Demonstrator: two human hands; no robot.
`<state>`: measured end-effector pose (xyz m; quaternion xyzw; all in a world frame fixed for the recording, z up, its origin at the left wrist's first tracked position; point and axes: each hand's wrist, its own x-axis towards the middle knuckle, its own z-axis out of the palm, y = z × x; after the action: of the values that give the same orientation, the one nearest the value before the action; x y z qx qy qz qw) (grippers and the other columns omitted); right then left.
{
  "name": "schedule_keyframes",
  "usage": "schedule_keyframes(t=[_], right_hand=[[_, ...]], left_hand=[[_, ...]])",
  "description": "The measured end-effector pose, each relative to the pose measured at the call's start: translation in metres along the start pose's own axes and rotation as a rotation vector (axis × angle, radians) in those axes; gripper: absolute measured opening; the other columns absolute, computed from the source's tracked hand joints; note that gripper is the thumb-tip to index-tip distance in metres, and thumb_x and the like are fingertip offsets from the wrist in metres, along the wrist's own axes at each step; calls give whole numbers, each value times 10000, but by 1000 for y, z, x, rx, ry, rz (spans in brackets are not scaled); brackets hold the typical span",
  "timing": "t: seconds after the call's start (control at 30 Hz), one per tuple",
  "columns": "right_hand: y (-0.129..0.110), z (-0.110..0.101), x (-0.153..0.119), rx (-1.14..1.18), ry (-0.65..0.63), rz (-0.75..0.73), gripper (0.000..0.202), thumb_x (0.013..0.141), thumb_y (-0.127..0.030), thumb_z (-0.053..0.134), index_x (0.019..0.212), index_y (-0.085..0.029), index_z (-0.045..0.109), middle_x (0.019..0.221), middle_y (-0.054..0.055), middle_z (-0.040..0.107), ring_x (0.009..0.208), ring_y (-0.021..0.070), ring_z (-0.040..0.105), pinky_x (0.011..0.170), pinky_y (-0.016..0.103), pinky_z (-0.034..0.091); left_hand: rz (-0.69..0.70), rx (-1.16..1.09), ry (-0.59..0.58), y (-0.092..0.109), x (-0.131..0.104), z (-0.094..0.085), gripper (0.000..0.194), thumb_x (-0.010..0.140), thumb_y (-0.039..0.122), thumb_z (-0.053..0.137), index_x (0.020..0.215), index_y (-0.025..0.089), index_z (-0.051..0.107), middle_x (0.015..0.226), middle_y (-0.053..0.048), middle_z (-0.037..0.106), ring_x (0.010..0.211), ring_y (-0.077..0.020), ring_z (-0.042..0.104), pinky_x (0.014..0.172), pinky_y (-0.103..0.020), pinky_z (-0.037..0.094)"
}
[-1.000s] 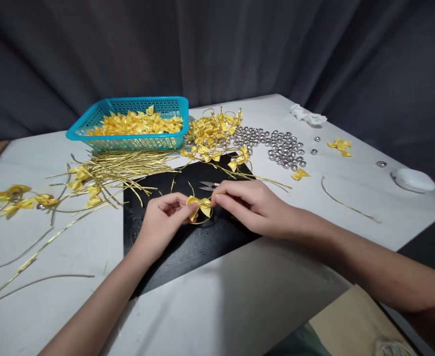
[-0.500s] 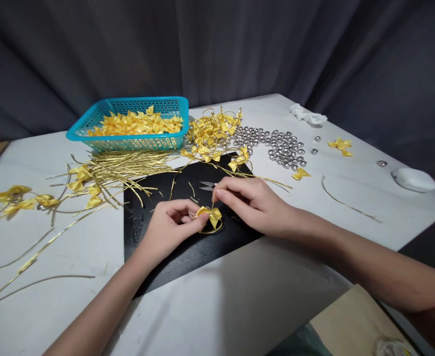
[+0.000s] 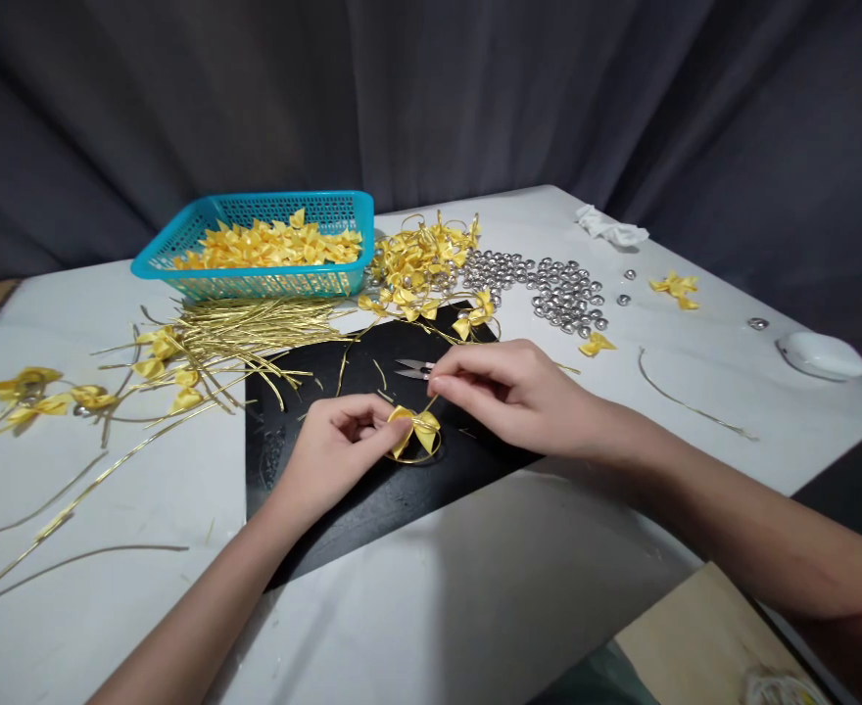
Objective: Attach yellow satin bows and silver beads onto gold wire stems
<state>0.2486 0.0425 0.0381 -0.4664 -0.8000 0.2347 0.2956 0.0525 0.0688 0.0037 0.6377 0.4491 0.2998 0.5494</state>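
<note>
Over the black mat [image 3: 343,529], my left hand [image 3: 343,441] pinches a yellow ribbon bow [image 3: 423,429] between thumb and fingers. A loop of gold wire [image 3: 420,461] curves below the bow. My right hand [image 3: 504,392] is closed on the thin end of gold wire rising from the bow, to the right of and above my left fingertips. Small scissors [image 3: 410,368] lie on the mat just left of my right fingers, blades pointing left; their handles are hidden by my right hand.
A blue basket [image 3: 255,272] of yellow bows stands at the back left, with gold wires [image 3: 255,323] before it. Finished-looking bow strands [image 3: 423,255] and silver beads [image 3: 567,294] lie behind the mat. A white dish [image 3: 820,355] sits far right; a white cloth [image 3: 611,227] lies at the back.
My right hand has moved slightly right, drawing the wire end to a rightward slant. More of the bow and scissors shows. My left hand has barely moved.
</note>
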Motion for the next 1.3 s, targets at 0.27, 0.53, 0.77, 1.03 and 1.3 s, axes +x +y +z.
schedule_keyframes(t=[0.27, 0.53, 0.77, 1.03, 1.3], right_hand=[[3, -18, 2, -75, -424, 97, 221, 861, -196, 455, 677, -140, 565, 553, -45, 456, 475, 47, 360, 488, 195, 260], [-1, -22, 0, 105, -478, 108, 171, 849, -156, 461, 739, -135, 590, 569, -47, 458, 478, 47, 335, 466, 181, 255], [9, -11, 0, -251, -400, 69, 198, 870, -194, 455, 789, -162, 633, 740, 29, 613, 656, 121, 526, 611, 238, 365], [2, 5, -1, -92, -62, -119, 189, 873, -271, 536, 952, -130, 635, 901, 75, 624, 770, 135, 563, 668, 238, 415], [3, 10, 0, -55, -76, -104, 120, 851, -138, 549, 866, -126, 668, 766, 39, 664, 645, 104, 568, 684, 235, 433]], left_hand=[[41, -73, 161, -10, 4, -3, 193, 711, 288, 663, 572, 156, 640, 532, 13, 626, 504, -93, 516, 515, -186, 408], [40, -16, 219, -6, 3, -1, 159, 685, 275, 649, 577, 159, 636, 526, 13, 621, 496, -106, 533, 505, -199, 415], [33, 29, 123, -3, 1, 2, 206, 672, 316, 673, 569, 138, 652, 516, 3, 608, 471, -92, 498, 455, -183, 386], [51, 18, 56, 3, -1, 4, 169, 674, 291, 682, 588, 145, 675, 515, 11, 609, 459, -83, 486, 442, -170, 380], [52, 17, 8, 0, -1, 3, 163, 677, 272, 683, 581, 141, 676, 518, 12, 609, 469, -74, 485, 449, -152, 378]])
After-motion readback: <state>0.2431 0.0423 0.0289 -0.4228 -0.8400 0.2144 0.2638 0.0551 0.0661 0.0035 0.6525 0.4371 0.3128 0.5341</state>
